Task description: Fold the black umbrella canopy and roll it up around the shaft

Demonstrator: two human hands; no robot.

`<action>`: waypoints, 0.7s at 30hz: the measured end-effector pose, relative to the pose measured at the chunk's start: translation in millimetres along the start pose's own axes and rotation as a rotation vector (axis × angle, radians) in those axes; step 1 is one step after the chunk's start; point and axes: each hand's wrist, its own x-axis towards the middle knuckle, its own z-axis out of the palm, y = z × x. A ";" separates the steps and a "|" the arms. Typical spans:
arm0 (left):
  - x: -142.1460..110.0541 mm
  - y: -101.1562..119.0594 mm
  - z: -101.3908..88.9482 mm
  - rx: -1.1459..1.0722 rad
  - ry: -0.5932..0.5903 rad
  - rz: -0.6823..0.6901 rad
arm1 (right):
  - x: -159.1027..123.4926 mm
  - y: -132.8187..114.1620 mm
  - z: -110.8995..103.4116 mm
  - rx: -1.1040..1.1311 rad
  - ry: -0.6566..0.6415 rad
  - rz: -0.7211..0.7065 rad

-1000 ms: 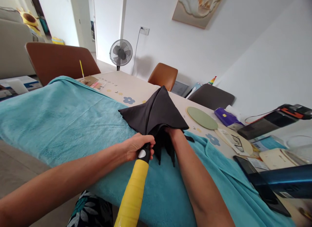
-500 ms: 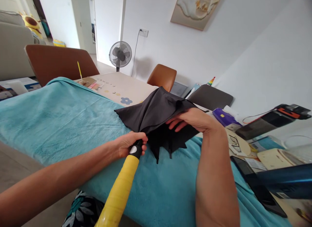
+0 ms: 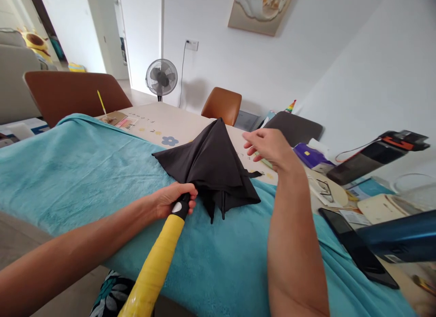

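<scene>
A black umbrella [image 3: 213, 158], its canopy loosely folded, points away from me over the turquoise cloth [image 3: 102, 171]. Its thick handle [image 3: 155, 262], wrapped in yellow, slants toward the bottom edge of the view. My left hand [image 3: 175, 199] is closed round the black neck between handle and canopy. Right of the canopy, my right hand [image 3: 267, 146] hangs in the air with its fingers apart and slightly bent, touching nothing. Two dark rib tips stick out below the canopy's near edge, and a strap lies at its right.
On the right stand a dark bottle [image 3: 371, 158] and a blue bottle [image 3: 402, 235], with a black phone [image 3: 356, 246] and glasses [image 3: 322, 187] near them. A purple packet [image 3: 309, 156] lies farther back. Chairs and a fan [image 3: 161, 77] are beyond the table.
My right hand has come away from the canopy and moved up and clear of it. The canopy's right side has dropped and lies flatter. My left hand keeps its grip.
</scene>
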 end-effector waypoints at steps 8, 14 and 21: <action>-0.9 -0.1 0.8 -0.004 0.002 0.003 | 19.3 49.9 22.9 -0.275 -0.258 0.397; 2.7 -0.4 -0.8 0.014 -0.004 0.014 | 18.4 60.3 36.4 -0.233 -0.442 0.427; 2.4 -0.4 1.5 0.024 0.001 -0.008 | 20.7 27.0 39.6 0.548 -0.073 0.279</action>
